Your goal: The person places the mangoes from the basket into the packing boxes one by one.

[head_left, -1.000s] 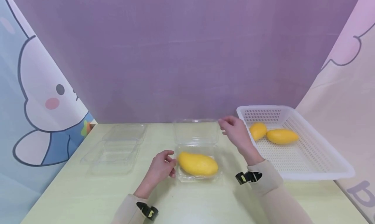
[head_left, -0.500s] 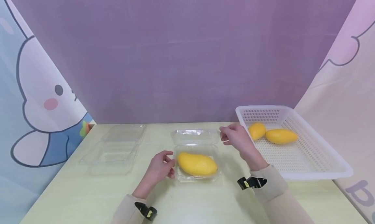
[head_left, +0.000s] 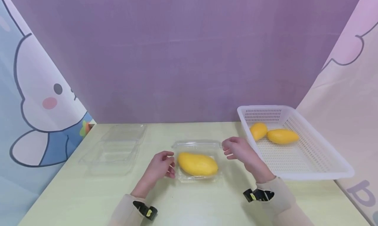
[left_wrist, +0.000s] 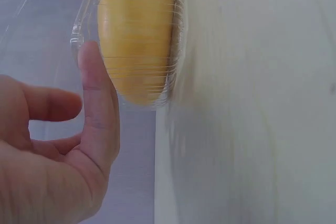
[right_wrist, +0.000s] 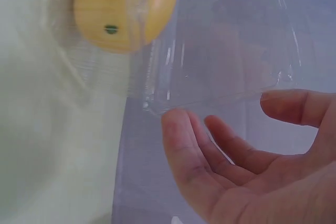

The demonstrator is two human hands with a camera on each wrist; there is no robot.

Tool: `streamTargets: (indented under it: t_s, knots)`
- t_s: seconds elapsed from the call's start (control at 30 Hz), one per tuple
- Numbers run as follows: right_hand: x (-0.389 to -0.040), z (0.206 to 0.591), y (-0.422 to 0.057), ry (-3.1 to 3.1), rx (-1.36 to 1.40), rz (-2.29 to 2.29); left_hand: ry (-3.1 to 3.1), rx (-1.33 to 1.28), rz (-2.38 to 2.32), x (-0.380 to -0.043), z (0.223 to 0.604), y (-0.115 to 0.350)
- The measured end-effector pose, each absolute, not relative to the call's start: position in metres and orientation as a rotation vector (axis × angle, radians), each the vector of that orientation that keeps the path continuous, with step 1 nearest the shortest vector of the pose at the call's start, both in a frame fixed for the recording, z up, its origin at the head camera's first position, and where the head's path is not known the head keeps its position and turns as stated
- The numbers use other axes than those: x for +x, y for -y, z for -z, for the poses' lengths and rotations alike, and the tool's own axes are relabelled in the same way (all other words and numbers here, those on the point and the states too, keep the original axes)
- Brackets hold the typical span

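From where I stand, a ripe yellow mango [head_left: 197, 164] lies lengthwise in a clear plastic clamshell [head_left: 194, 179] near the middle of the surface [head_left: 189, 206]. The clamshell's lid [right_wrist: 226, 45] stands raised along the side toward the surface's far edge. The person's left hand [head_left: 159, 167] is at the clamshell's left end, one finger laid straight along its wall and the thumb and fingers apart. The right hand [head_left: 240, 150] is at the lid's right end, thumb and fingers spread apart beside its edge (whether every fingertip touches, I cannot tell). More clear plastic containers [head_left: 118, 152] lie toward the surface's far left corner, too transparent to count. At the far right corner sits a white plastic basket [head_left: 310, 176], its rim reaching past the right edge, with two mangoes [head_left: 283, 136] inside.
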State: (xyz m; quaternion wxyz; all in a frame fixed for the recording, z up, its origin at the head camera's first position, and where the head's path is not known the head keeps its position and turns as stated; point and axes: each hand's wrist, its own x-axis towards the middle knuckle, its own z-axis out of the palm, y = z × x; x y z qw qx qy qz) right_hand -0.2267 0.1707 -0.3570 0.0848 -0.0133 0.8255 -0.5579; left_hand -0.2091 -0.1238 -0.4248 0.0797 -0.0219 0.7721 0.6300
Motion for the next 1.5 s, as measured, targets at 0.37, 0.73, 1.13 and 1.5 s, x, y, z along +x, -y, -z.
streamTargets:
  t_s: [0.37,0.73,1.13,1.5]
  knots:
    - [-0.222,0.379,-0.177,-2.378,-0.026,1.666,-2.165,-0.091,-1.951,-0.208,0.42,0.128]
    - [-0.219,0.401,-0.178,-2.25,-0.048,1.728,-2.169,-0.101,-1.929,-0.208,0.422,0.128]
    - [-0.219,0.409,-0.179,-2.142,-0.117,1.767,-2.162,-0.091,-1.939,-0.209,0.425,0.127]
    - [-0.222,0.415,-0.181,-2.057,-0.133,1.815,-2.195,-0.116,-1.905,-0.21,0.428,0.126]
